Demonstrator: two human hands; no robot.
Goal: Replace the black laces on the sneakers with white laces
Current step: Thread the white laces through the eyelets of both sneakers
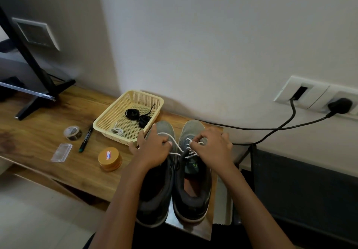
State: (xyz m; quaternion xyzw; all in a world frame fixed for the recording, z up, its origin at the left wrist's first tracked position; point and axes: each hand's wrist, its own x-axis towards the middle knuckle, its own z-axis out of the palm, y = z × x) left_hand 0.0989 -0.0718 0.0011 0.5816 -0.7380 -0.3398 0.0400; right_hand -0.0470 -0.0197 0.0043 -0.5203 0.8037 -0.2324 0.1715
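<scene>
The white lace (pixel 175 141) is threaded through the toe-end eyelets of the right-hand sneaker (pixel 193 190), which stands beside its pair (pixel 155 200) at the table's (pixel 48 132) near edge. My right hand (pixel 213 144) pinches the lace at the eyelets with curled fingers. My left hand (pixel 153 148), also curled, holds a strand out sideways, I judge for tension. The black laces (pixel 135 114) lie coiled in the basket (pixel 108 117) behind.

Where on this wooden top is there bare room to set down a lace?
Bare wood lies between the TV stand foot and the tape roll, and left of the clear case. It is crowded around the basket and sneakers.
</scene>
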